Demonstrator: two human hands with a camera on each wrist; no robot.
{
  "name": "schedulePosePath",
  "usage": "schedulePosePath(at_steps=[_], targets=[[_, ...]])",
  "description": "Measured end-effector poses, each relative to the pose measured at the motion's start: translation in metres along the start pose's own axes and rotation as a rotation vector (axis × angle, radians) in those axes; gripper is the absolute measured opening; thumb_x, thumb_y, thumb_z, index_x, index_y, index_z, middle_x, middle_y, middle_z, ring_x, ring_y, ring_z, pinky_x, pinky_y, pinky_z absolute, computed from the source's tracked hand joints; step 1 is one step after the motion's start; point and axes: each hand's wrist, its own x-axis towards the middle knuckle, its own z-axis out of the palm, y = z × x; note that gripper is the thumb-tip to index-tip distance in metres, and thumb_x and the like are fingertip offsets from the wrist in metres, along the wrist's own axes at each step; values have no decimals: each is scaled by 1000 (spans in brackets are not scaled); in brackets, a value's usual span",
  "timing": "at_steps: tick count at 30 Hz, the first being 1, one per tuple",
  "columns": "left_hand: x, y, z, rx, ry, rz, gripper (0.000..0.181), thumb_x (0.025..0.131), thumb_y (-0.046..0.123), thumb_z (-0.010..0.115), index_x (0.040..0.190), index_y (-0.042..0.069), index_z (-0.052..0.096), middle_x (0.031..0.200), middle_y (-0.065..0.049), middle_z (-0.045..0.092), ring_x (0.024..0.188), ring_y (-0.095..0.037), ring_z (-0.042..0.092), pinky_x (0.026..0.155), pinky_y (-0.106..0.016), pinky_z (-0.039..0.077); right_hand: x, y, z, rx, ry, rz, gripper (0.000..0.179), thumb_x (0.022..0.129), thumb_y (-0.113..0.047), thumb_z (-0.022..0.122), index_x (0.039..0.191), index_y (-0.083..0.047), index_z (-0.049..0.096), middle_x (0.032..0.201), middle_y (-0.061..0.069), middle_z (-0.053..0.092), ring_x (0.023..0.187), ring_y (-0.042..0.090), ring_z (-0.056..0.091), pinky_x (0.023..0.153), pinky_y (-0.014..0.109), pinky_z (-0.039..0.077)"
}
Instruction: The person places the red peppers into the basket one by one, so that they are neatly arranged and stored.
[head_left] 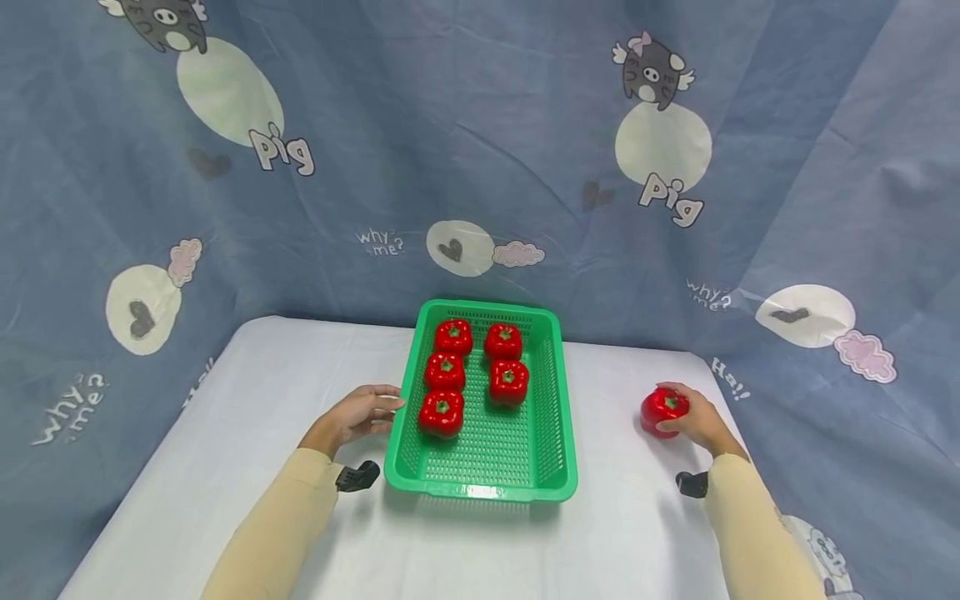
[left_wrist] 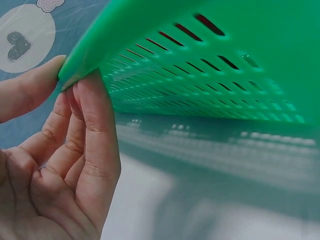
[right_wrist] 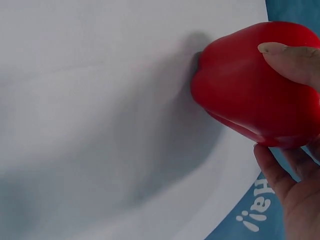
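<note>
In the head view a green plastic basket (head_left: 480,490) with slotted walls stands mid-table, holding several red bell peppers (head_left: 442,414) in two columns. My left hand (head_left: 367,412) is at the basket's left side; in the left wrist view its thumb and fingers (left_wrist: 97,125) pinch the rim. Over the table's right part, my right hand (head_left: 699,417) grips another red bell pepper (head_left: 663,411) by its sides. The right wrist view shows the thumb (right_wrist: 295,62) across this pepper (right_wrist: 240,85) and the other fingers beneath it, its shadow on the white cloth.
A white cloth covers the table (head_left: 622,533). Behind and around it hangs a blue curtain (head_left: 480,167) printed with pigs and lettering. Both forearms wear cream sleeves, with a dark wrist device (head_left: 358,476) by the left hand and another (head_left: 692,484) by the right.
</note>
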Motion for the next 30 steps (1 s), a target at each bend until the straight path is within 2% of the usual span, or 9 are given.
schedulePosePath(at_steps=[7,17,24,30], targets=[[1,0,-1,-10,8,-8,45,93,11,61,132,-7,47,97,-4,67,86,-16,64,81,-32,57,-2,-5,6,12,-20,-29,81,79,-10,78,147,-7,33,144,31,30,129,53,27,97,63,42],[2,-1,0,4,9,-11,46,93,12,61,133,-6,46,98,-5,67,87,-16,64,80,-32,57,-5,-20,17,7,-56,-122,78,79,-13,78,145,-6,37,140,28,39,127,50,35,93,57,48],[1,-1,0,2,9,-7,48,93,13,61,135,-6,45,101,-6,66,89,-18,63,82,-33,57,-6,-37,11,6,-67,-201,80,78,-16,80,145,-6,38,138,26,42,125,49,38,89,53,52],[0,-1,1,-10,4,-19,50,94,14,61,137,-5,43,105,-7,66,90,-17,64,84,-34,56,-17,-60,-1,-28,-99,-281,77,76,-16,80,143,-8,42,136,25,45,124,47,41,85,49,55]])
